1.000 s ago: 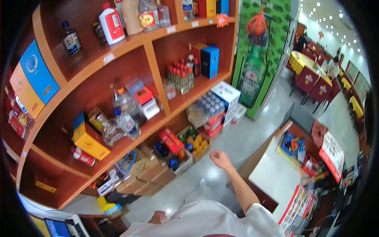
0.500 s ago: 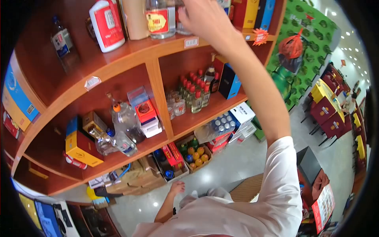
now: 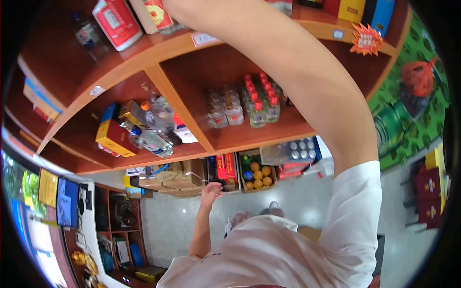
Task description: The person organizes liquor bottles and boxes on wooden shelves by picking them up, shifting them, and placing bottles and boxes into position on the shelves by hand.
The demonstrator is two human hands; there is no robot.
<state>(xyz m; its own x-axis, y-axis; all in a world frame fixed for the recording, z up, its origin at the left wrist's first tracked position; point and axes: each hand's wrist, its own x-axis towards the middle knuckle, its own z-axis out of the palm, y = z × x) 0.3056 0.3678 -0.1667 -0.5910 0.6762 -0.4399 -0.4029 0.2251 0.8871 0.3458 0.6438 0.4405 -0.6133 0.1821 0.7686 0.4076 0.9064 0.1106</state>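
Reaching up across the wooden shelf unit [image 3: 156, 62], I have my right hand [image 3: 186, 10] at the upper shelf's front edge, mostly cut off by the top of the view. I cannot tell whether it is open, closed, or gripping something. The clear bottle [image 3: 161, 17] with the yellow-and-red label stands near that shelf's front edge, just beside this hand; whether I touch it, I cannot tell. To its left stand a beige container [image 3: 143, 15] and a white-and-red bottle [image 3: 115, 23], with a darker labelled bottle [image 3: 90, 36] farther toward the shelf's left end. A price tag [image 3: 205, 39] sits on the front edge below my wrist, and an orange starburst sign [image 3: 366, 40] hangs near the right end.

Under my forearm, red-capped bottles [image 3: 259, 115] stand in rows near the front edge of the lower compartment, with small clear bottles [image 3: 225, 114] to their left.

My left hand [image 3: 210, 196] hangs low with its fingers loosely curled and nothing held, near the brown cartons [image 3: 178, 178] and the red box [image 3: 225, 165] below the unit's bottom edge.
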